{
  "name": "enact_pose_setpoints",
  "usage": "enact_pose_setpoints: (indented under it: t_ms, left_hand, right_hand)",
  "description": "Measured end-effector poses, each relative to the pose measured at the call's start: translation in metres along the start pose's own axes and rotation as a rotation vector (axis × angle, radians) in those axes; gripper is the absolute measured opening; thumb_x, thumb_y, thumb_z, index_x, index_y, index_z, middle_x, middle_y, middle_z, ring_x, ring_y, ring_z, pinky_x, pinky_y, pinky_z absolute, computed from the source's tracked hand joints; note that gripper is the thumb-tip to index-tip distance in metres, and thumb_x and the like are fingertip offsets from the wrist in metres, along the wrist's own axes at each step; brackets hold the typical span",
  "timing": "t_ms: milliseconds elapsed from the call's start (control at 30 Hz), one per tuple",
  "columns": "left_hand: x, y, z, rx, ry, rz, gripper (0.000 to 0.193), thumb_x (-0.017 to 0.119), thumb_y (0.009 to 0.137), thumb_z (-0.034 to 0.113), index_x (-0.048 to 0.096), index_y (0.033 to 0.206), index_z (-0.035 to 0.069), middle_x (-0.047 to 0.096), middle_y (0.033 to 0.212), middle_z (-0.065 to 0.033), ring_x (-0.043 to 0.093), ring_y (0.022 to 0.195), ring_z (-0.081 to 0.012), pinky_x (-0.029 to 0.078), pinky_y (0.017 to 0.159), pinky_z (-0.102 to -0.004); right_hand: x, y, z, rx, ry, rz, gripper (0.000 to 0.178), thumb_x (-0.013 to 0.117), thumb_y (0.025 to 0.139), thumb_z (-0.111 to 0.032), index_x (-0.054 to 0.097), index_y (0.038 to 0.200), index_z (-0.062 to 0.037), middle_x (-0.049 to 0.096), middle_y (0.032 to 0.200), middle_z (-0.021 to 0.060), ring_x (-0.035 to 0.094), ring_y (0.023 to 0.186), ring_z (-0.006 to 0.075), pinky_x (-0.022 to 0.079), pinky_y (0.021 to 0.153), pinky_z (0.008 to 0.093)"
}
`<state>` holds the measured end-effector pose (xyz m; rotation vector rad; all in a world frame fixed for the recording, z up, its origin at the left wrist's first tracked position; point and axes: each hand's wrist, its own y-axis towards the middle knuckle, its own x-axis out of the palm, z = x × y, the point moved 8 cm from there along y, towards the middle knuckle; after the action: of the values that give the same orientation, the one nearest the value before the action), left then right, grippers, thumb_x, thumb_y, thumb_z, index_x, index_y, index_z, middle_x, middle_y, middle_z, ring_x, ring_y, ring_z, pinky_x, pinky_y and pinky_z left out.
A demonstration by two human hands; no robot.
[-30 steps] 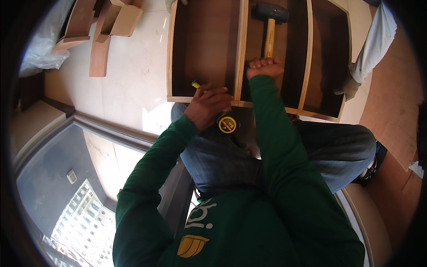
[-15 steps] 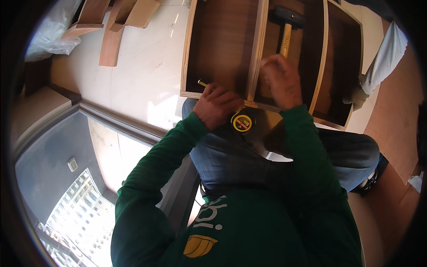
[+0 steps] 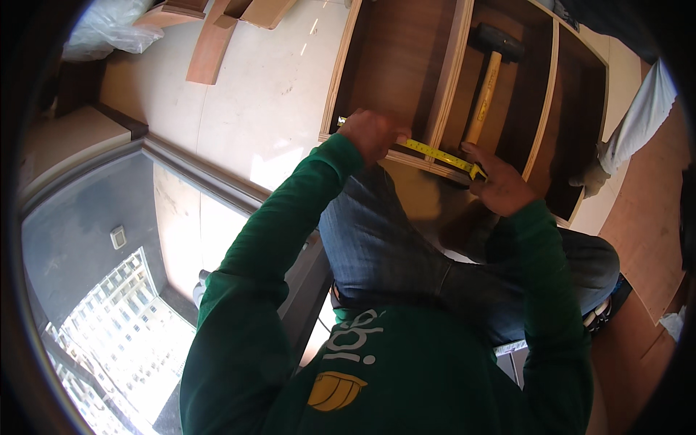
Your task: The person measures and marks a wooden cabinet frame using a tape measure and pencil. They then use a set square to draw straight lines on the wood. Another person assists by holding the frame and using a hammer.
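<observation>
A yellow tape measure (image 3: 438, 153) is drawn out along the near edge of a wooden cabinet frame (image 3: 436, 87) with three compartments. My left hand (image 3: 370, 136) pinches the blade near its hooked end, close to the frame's left corner. On the other side of the middle-left divider, my right hand (image 3: 506, 187) grips the dark and yellow case, which its fingers mostly cover. Inside the middle compartment lies a mallet (image 3: 484, 98) with a black head and a wooden handle; its handle end points toward my right hand.
Brown board pieces (image 3: 210, 54) and clear plastic sheeting (image 3: 109, 32) lie at the far left. A grey-framed glass panel (image 3: 94, 210) reflects buildings at my left. At the right, another person's gloved hand (image 3: 596, 174) is by the frame's side, near brown floor boards (image 3: 645, 232).
My right hand has come down and taken the tape case, moving it right. More blade now shows between my hands. My left hand keeps the blade's end near the corner.
</observation>
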<state>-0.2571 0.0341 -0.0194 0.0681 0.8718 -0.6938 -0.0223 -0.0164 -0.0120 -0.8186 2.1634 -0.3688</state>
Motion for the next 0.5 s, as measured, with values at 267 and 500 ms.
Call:
enact_pose_setpoints:
  t_ms: [267, 500]
  left_hand:
    - [0.003, 0.001, -0.019, -0.089, -0.079, 0.023, 0.011, 0.072, 0.093, 0.01, 0.077, 0.102, 0.009, 0.075, 0.096, -0.0128, 0.073, 0.089, -0.0328, 0.059, 0.08, -0.0418]
    - [-0.035, -0.02, -0.05, 0.056, 0.255, -0.178, 0.008, 0.078, 0.087, 0.015, 0.083, 0.093, 0.017, 0.077, 0.098, -0.0049, 0.068, 0.096, -0.0306, 0.055, 0.086, -0.0467]
  right_hand:
    - [-0.002, 0.008, 0.003, 0.217, -0.066, 0.121, 0.026, 0.063, 0.096, -0.028, 0.078, 0.103, -0.0081, 0.074, 0.088, 0.0169, 0.074, 0.089, 0.0343, 0.058, 0.083, 0.0449]
    - [0.006, 0.015, 0.0, 0.303, -0.12, 0.038, 0.026, 0.063, 0.091, -0.028, 0.08, 0.105, -0.0141, 0.076, 0.098, 0.0147, 0.073, 0.094, 0.036, 0.059, 0.088, 0.0462]
